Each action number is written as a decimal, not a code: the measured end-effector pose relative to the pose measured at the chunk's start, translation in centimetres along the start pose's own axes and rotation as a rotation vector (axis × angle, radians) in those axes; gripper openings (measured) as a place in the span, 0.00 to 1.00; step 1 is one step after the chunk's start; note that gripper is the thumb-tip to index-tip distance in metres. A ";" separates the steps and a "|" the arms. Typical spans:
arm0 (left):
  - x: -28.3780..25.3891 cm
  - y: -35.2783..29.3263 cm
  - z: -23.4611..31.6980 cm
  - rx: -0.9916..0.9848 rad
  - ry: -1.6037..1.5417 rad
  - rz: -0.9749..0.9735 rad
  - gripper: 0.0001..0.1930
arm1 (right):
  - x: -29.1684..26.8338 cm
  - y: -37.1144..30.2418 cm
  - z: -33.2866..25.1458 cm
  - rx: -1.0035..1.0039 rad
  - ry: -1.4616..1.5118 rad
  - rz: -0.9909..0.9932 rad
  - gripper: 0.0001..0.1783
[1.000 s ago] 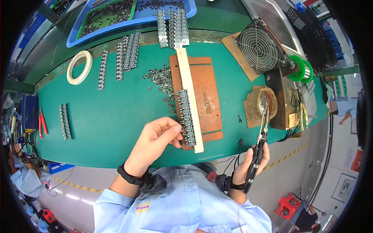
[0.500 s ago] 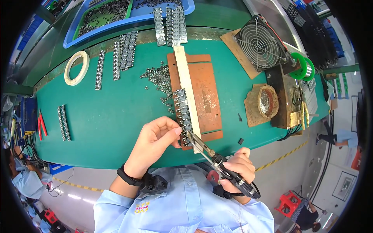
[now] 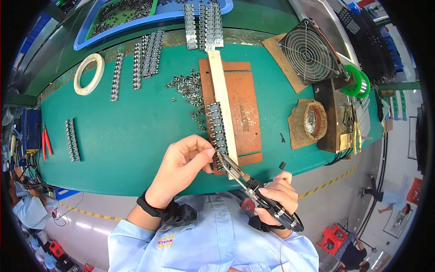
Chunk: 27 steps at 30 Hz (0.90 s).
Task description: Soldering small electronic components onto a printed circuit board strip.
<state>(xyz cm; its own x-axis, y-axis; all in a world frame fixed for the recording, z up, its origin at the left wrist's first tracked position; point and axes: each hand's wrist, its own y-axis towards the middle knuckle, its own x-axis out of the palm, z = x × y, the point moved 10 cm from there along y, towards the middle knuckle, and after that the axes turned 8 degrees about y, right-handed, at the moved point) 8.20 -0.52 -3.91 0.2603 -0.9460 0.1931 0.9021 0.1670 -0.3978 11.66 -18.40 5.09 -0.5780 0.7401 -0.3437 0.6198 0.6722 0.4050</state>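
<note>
Circuit strip (image 3: 216, 122) on brown board (image 3: 244, 113), along left side of wooden bar (image 3: 221, 81). Left hand (image 3: 179, 165): thumb and index pressed together at strip's edge, can't tell if pinching a part. Right hand (image 3: 278, 195): fingers wrapped round soldering iron (image 3: 254, 187), tip at strip, near left fingertips. Metal bits (image 3: 188, 88) on table (image 3: 122, 136).

The left forearm (image 3: 141, 218) slants up and inward, leading to the left grip (image 3: 185, 159), whose thumb and forefinger tips come together while the other fingers curl beneath. The right forearm (image 3: 284, 234) looks foreshortened; the right grip (image 3: 277, 199) sits lower, fingers bent inward, thumb extended leftward.
</note>
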 end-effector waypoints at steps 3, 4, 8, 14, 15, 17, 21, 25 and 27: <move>0.1 0.0 0.0 0.002 -0.006 -0.004 0.05 | 0.0 0.0 -0.1 0.004 -0.004 -0.002 0.20; 0.0 0.0 0.0 0.005 0.003 0.000 0.05 | 0.0 0.1 -0.1 0.006 -0.005 -0.005 0.20; -0.1 0.0 -0.1 0.015 0.015 0.012 0.05 | 0.1 0.2 -0.1 0.018 -0.011 -0.018 0.19; 0.0 -0.1 0.1 0.035 -0.004 0.014 0.05 | 0.0 0.0 -0.2 0.021 -0.028 -0.007 0.19; 0.0 -0.1 0.1 0.036 -0.004 0.013 0.05 | -0.5 -0.2 -0.2 0.004 0.002 0.042 0.20; -0.2 -0.3 0.2 0.036 0.020 0.042 0.04 | -1.3 -0.7 -0.2 -0.031 0.062 0.141 0.21; -0.6 -0.9 0.0 0.024 0.049 0.059 0.04 | -2.0 -1.6 0.2 -0.041 0.041 0.220 0.22; -1.0 -1.4 -0.3 0.013 0.046 0.081 0.04 | -2.0 -1.6 0.3 -0.033 0.016 0.186 0.23; -1.2 -1.7 -0.3 0.010 0.041 0.092 0.04 | -2.1 -1.8 0.3 -0.030 0.016 0.198 0.23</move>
<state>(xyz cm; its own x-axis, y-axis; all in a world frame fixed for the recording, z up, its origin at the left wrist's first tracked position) 6.28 0.27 -3.72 0.3283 -0.9371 0.1189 0.8783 0.2565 -0.4034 11.93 -21.18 4.79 -0.4546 0.8573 -0.2417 0.7061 0.5123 0.4888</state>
